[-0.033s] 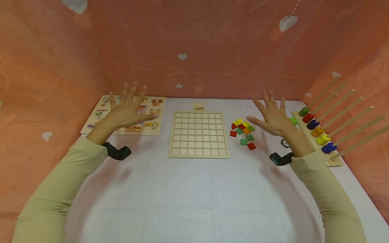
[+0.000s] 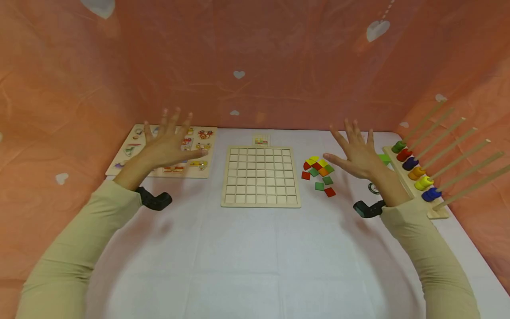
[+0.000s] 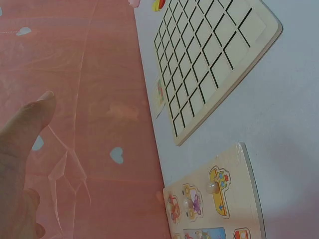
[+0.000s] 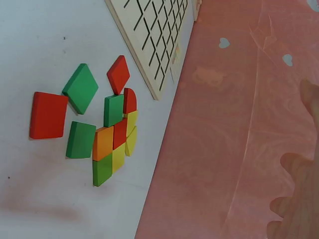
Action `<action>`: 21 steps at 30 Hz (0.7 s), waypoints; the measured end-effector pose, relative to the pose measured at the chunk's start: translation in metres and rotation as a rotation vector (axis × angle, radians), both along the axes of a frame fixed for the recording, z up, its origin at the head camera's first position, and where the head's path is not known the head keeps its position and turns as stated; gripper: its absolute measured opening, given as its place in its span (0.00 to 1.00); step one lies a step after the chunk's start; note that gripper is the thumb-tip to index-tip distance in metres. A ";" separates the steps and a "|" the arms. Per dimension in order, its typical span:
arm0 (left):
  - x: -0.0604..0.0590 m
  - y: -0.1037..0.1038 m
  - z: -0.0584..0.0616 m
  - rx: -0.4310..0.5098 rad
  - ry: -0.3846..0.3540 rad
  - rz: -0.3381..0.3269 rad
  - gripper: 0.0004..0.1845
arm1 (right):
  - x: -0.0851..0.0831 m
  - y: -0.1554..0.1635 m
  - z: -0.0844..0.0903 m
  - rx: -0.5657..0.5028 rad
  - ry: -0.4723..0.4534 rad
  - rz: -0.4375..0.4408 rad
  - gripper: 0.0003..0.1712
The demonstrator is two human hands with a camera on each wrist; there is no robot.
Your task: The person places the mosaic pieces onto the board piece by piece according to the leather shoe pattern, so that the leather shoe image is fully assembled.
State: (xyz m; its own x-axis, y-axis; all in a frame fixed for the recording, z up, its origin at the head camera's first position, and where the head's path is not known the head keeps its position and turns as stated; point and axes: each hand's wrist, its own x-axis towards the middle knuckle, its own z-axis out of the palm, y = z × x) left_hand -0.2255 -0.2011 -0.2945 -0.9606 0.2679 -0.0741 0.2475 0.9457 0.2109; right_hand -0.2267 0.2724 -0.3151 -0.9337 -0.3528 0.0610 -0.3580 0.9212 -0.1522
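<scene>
My left hand [image 2: 165,146] is held up with fingers spread, above a wooden knob puzzle [image 2: 202,173] on the left; it holds nothing. On the other side my right hand [image 2: 356,153] is also raised, fingers apart and holding nothing, just right of a cluster of coloured wooden tiles [image 4: 103,143]. Those tiles are red, green, yellow and orange, mostly squares, some with a rounded edge. Between the hands lies a wooden grid board [image 2: 260,177] with bare square cells. A small printed card [image 2: 261,140] sits behind the board.
Along the right edge stands a wooden peg rack [image 2: 406,179] with coloured rings [image 2: 404,155] on tall rods. Near the right wrist lie a round black-and-white disc [image 2: 373,188] and a bright green piece [image 2: 384,158]. A pink curtain [image 2: 255,97] with hearts encloses the white table [image 2: 239,257].
</scene>
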 end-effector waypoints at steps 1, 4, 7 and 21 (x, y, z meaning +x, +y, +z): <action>0.000 0.000 0.000 0.000 0.000 -0.001 0.58 | 0.000 0.000 0.000 -0.001 0.001 0.000 0.48; 0.001 0.000 0.001 -0.001 0.002 0.001 0.58 | 0.000 0.000 0.000 -0.006 -0.001 -0.001 0.48; 0.001 0.000 0.001 -0.001 0.006 0.007 0.58 | 0.000 -0.001 0.000 -0.010 0.001 0.002 0.48; -0.004 0.005 -0.018 0.312 0.092 -0.022 0.44 | -0.005 -0.005 -0.021 -0.239 0.276 0.105 0.29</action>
